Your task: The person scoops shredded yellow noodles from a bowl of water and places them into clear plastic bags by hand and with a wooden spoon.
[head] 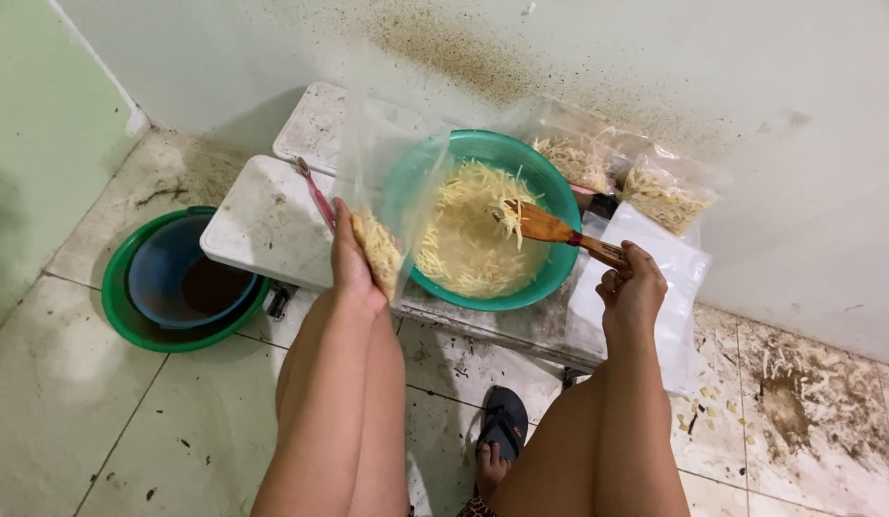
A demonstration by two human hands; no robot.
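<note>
Clear plastic bag (387,182), partly filled with pale shreds, stands upright against the near-left rim of the green bowl (483,225). Left hand (354,263) grips the bag's lower part. Right hand (631,287), closed on a wooden spatula (550,230), rests its blade inside the bowl. Filled bags (622,177) lie behind the bowl.

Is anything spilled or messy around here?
Yes. Pale shreds lie scattered on the floor tiles right of the low bench, like those in the green bowl. A brown stain spreads there too, and brown specks spatter the wall.
</note>
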